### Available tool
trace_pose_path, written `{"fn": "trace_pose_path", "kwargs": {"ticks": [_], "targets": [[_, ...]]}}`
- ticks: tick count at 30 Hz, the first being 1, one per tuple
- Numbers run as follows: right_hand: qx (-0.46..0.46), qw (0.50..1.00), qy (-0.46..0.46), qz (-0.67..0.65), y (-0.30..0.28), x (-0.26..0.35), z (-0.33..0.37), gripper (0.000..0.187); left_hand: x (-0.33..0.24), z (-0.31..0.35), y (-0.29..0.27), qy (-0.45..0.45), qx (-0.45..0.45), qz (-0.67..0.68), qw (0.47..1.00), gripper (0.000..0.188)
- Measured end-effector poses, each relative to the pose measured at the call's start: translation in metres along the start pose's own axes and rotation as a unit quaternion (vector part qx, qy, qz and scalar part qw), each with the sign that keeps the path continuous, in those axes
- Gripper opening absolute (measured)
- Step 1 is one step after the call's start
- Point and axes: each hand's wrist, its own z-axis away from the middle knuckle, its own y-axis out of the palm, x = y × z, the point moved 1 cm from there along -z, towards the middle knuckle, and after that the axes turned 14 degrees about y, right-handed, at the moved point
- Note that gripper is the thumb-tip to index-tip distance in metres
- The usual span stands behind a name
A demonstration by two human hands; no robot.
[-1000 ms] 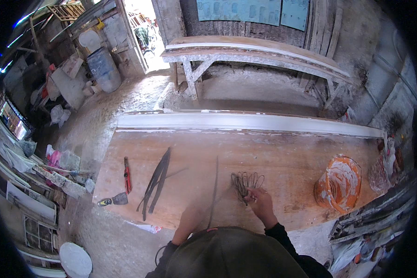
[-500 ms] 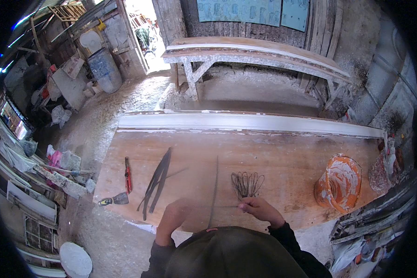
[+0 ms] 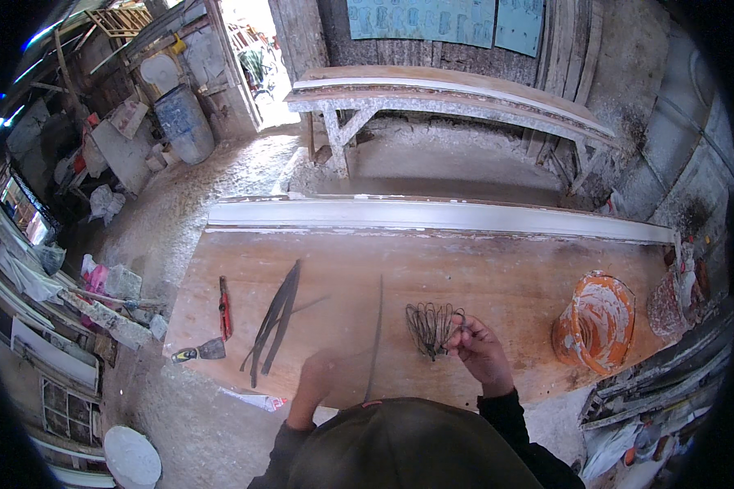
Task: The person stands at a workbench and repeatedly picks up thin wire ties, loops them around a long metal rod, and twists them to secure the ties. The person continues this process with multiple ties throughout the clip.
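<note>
- The right hand [image 3: 479, 349] is resting on the wooden workbench [image 3: 497, 277], at the right edge of a bundle of thin dark wire loops [image 3: 432, 326]; its fingertips are pinching together on the strands at that edge.
- The wire loops are lying flat on the workbench, just right of a long thin metal strip [image 3: 375, 326]. The bundle is showing as several narrow, dark, elongated loops fanned side by side, gathered closer at the end nearest the person.
- The left hand [image 3: 314, 383] is lying on the workbench near its front edge, just left of the metal strip. The hand is blurred; whether its fingers are apart or together cannot be told.
- The metal strip is running straight from the front edge of the workbench toward its middle.
- Left of the strip, a pair of dark flat strips [image 3: 276, 318] is lying at a slant.
- Farther left, a red-handled tool [image 3: 225, 306] and a putty knife [image 3: 200, 352] are lying near the left end of the workbench.
- An orange plaster-smeared bucket [image 3: 595, 322] is sitting near the right end of the workbench, well apart from the wire loops.
</note>
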Motion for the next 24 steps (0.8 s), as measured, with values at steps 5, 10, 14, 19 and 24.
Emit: {"fn": "trace_pose_path", "kwargs": {"ticks": [5, 10, 14, 19, 24], "targets": [[-0.032, 0.997, 0.059, -0.034, 0.029, -0.033, -0.020, 0.008, -0.031, -0.014, 0.038, -0.130, -0.015, 0.275, 0.953, 0.015], [-0.025, 0.992, 0.125, 0.012, 0.029, -0.066, -0.033, 0.009, -0.067, -0.026, 0.039, -0.190, -0.046, 0.454, 0.869, 0.022], [-0.028, 0.990, 0.119, 0.067, 0.028, -0.070, -0.037, 0.007, -0.074, -0.026, 0.038, -0.211, -0.058, 0.464, 0.859, 0.019], [-0.040, 0.987, 0.093, 0.121, 0.038, -0.067, -0.037, 0.008, -0.080, -0.026, 0.038, -0.196, -0.050, 0.455, 0.867, 0.018], [-0.030, 0.988, 0.084, 0.123, 0.035, -0.069, -0.039, 0.008, -0.089, -0.030, 0.034, -0.233, -0.055, 0.459, 0.855, 0.014]]}}
